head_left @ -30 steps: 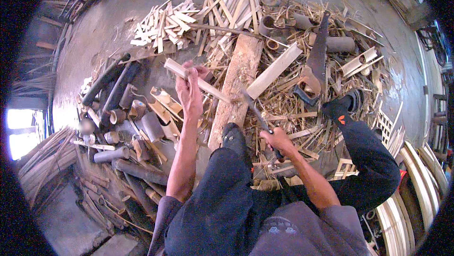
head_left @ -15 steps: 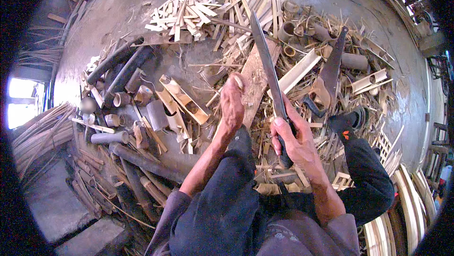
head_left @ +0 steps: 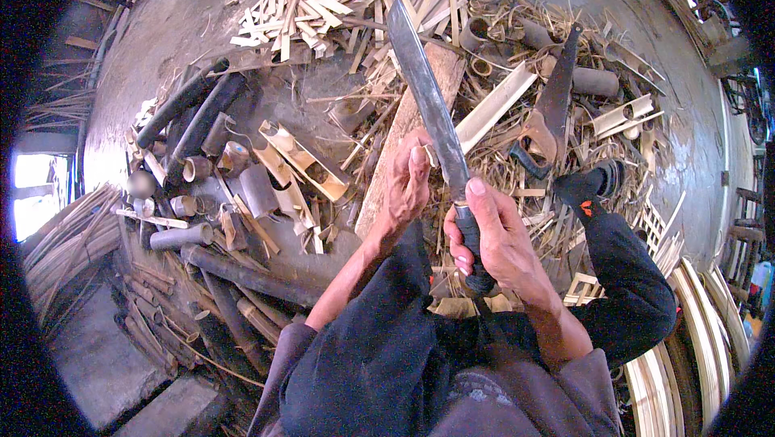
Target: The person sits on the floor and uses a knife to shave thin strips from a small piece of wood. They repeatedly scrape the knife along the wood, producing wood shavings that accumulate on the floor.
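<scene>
My right hand (head_left: 504, 239) grips the dark wrapped handle of a machete (head_left: 432, 98), thumb along the base of the blade. The long grey blade points away from me and leans slightly left, its flat side showing. Just left of the blade, my left hand (head_left: 408, 183) is closed, thumb up, around a small pale piece of bamboo (head_left: 431, 156). Most of that piece is hidden by the fingers, and its end is close to the blade; whether they touch I cannot tell. Beneath and beyond both hands lies a worn wooden plank (head_left: 440, 70).
A handsaw (head_left: 553, 106) lies right of the machete beside a split bamboo length (head_left: 496, 110). Flat bamboo slats (head_left: 303, 13) are heaped at the far side. Bamboo tubes (head_left: 214, 118) and a split bamboo half (head_left: 307, 163) lie left. Shavings surround my shod right foot (head_left: 593, 187).
The machete has swung left and turned so that more of its flat side shows. My left hand has moved slightly right and nearer, closer to the blade, with the small bamboo piece.
</scene>
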Demonstrator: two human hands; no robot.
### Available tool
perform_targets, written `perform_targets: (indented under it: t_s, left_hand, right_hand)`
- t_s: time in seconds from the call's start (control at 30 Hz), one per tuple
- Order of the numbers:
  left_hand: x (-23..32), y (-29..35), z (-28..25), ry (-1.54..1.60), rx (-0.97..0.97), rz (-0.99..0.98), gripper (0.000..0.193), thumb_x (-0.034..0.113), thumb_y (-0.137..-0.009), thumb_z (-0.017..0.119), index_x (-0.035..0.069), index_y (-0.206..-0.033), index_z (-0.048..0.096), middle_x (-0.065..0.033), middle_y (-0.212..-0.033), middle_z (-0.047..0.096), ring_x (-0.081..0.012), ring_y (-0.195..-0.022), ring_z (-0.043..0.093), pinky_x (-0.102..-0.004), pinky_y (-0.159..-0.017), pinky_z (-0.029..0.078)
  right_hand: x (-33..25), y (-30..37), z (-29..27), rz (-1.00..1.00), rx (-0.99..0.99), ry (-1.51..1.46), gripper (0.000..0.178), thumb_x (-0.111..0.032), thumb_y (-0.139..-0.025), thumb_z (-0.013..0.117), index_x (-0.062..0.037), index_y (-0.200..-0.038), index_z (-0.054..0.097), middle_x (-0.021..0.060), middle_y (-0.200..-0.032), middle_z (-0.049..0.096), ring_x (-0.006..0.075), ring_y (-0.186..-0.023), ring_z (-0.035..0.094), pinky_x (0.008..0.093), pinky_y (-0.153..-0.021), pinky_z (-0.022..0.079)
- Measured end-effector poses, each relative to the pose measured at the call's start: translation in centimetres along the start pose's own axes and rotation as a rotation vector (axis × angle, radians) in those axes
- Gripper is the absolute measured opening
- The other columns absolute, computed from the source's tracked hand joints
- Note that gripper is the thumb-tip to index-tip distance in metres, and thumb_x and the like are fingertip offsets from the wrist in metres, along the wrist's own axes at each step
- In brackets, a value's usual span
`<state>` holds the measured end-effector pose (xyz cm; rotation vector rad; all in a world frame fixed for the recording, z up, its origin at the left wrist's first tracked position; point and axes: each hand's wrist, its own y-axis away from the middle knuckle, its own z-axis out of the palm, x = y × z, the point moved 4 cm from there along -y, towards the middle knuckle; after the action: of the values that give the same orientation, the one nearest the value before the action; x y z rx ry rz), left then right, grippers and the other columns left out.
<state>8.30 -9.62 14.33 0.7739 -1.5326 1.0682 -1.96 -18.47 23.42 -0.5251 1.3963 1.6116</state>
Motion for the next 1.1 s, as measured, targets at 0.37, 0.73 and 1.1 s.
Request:
perform_targets:
  t_s: [0.37, 0.73, 1.1]
  left_hand:
    - [1.1, -0.5, 0.3, 0.062, 0.011, 0.155, 0.038, 0.035, -0.102, 0.033, 0.005, -0.092, 0.054, -0.0026, -0.077, 0.048, -0.0125, -0.068, 0.041, -0.0271, -0.062, 0.035]
    - [2.2, -0.7, 0.1, 0.074, -0.028, 0.234, 0.036, 0.031, -0.102, 0.034, 0.004, -0.091, 0.055, -0.0062, -0.077, 0.052, -0.0212, -0.067, 0.048, -0.0347, -0.064, 0.039]
    - [3.6, -1.3, -0.2, -0.037, -0.04, 0.274, 0.043, 0.039, -0.1, 0.036, 0.003, -0.081, 0.053, -0.0087, -0.069, 0.047, -0.0242, -0.062, 0.047, -0.0354, -0.059, 0.037]
  right_hand:
    - [0.0, 0.3, 0.0, 0.035, -0.006, 0.001, 0.038, -0.043, -0.102, 0.032, -0.0079, -0.094, 0.045, 0.0004, -0.063, 0.047, 0.0082, -0.046, 0.046, 0.0247, -0.04, 0.04]
    - [-1.3, 1.8, 1.1, -0.019, 0.043, 0.134, 0.048, -0.035, -0.102, 0.034, -0.0115, -0.144, 0.036, -0.0027, -0.067, 0.044, 0.0058, -0.053, 0.043, 0.0222, -0.047, 0.04]
    - [0.0, 1.4, 1.4, -0.258, 0.149, 0.321, 0.051, -0.038, -0.102, 0.036, -0.0076, -0.143, 0.036, -0.0016, -0.064, 0.045, 0.0051, -0.049, 0.041, 0.02, -0.043, 0.034]
